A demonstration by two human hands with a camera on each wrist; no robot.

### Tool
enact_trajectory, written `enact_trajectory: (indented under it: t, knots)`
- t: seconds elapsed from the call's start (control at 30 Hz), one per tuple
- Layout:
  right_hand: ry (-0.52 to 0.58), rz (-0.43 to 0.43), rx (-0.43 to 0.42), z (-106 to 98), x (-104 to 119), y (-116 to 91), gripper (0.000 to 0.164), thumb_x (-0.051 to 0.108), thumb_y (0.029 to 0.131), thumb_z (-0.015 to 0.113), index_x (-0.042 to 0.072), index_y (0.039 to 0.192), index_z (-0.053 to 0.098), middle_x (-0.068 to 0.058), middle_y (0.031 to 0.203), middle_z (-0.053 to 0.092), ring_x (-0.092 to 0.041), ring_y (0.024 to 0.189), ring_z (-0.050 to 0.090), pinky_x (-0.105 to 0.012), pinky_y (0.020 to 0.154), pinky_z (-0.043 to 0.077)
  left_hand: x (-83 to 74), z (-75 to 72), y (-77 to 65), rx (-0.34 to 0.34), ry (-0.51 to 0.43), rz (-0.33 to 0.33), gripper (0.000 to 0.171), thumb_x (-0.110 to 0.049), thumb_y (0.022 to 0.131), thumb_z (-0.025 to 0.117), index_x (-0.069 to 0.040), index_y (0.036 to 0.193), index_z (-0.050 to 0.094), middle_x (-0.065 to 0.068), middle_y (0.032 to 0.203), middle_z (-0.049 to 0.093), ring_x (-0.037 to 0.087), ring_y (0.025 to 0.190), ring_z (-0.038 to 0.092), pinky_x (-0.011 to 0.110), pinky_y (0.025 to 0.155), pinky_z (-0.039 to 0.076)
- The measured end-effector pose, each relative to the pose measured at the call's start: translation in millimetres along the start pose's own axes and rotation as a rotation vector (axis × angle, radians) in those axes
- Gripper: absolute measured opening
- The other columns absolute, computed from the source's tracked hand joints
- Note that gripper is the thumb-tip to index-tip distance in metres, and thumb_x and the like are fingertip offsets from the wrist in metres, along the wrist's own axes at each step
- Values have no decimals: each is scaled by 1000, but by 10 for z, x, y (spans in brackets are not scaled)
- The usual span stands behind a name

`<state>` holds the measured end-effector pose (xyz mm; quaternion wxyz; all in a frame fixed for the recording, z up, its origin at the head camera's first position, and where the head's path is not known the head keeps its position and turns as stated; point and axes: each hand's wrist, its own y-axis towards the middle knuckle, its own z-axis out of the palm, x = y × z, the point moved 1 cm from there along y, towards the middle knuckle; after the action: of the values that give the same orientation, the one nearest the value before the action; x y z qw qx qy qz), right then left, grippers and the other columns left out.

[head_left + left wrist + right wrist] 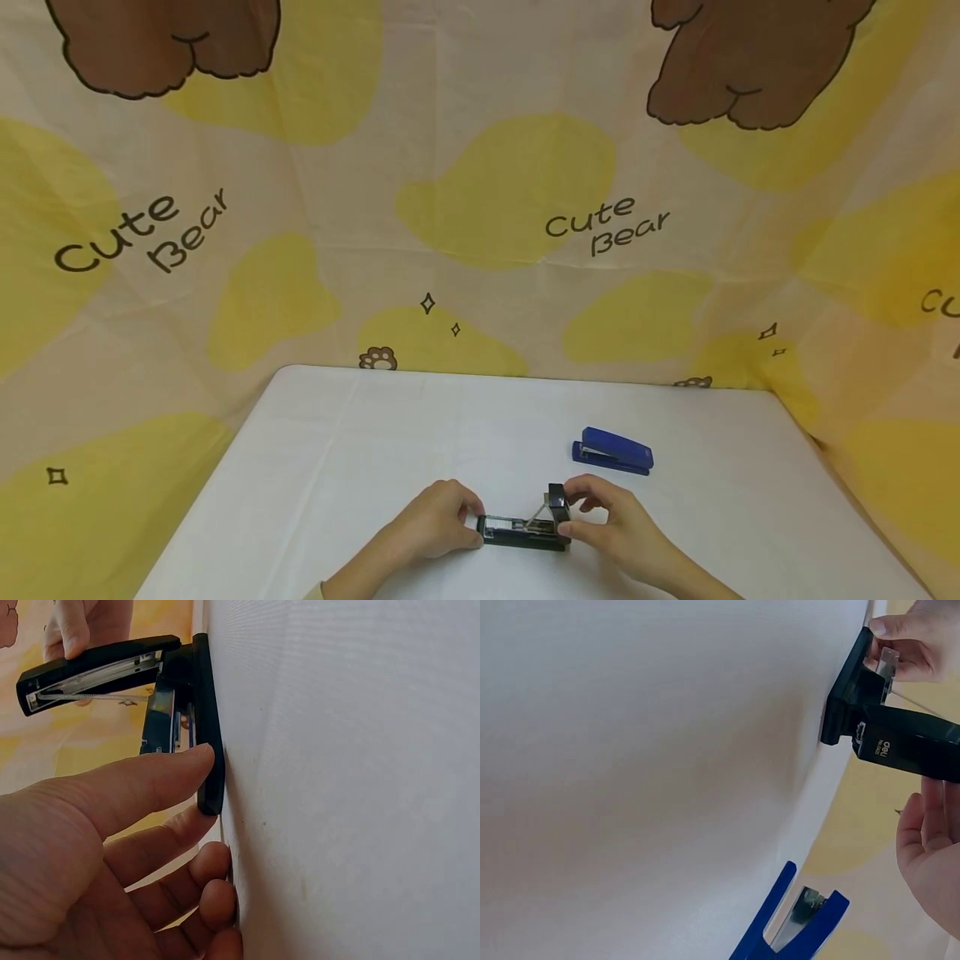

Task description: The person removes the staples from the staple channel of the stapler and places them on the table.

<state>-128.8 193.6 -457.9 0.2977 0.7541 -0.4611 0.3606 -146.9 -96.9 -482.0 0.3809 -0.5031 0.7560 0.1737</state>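
Note:
A black stapler (522,540) sits on the white table with its top arm swung up to nearly upright. My left hand (440,521) pinches the left end of its base between thumb and fingers, as the left wrist view shows close up. My right hand (618,527) holds the raised top arm (97,669), thumb on one side and fingers on the other. A thin spring rod runs from the raised arm to the metal staple channel (159,720). In the right wrist view, small gold lettering shows on the back of the arm (911,742).
A blue stapler (613,452) lies on the white table (420,433) behind my right hand. Beyond the table's back edge hangs a yellow and beige cloth (480,200) printed with bears and lettering.

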Motion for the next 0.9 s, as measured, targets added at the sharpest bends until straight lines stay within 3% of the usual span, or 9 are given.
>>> enact_trajectory:
  t: [0.27, 0.73, 0.9]
  knots:
    - [23, -48, -8, -19, 0, -32, 40, 19, 90, 84, 10, 125, 68, 6, 111, 73, -9, 103, 63, -27, 88, 52, 12, 7, 4, -1, 3, 2, 26, -11, 75, 89, -7, 99, 79, -6, 62, 50, 9, 56, 41, 26, 54, 33]
    - [22, -78, -28, -87, -40, -96, 35, 17, 90, 83, 13, 121, 70, 5, 112, 73, -8, 102, 64, -27, 88, 53, -9, -9, -1, -2, -4, -15, 26, -10, 74, 89, -6, 98, 79, -5, 63, 51, 10, 57, 42, 26, 53, 33]
    - [23, -137, -48, -89, -54, -107, 34, 14, 89, 83, 11, 120, 69, 5, 109, 73, -7, 100, 65, -27, 86, 55, -10, -4, -3, -5, -5, -18, 26, -10, 74, 89, -6, 98, 79, -4, 64, 51, 10, 58, 42, 27, 54, 32]
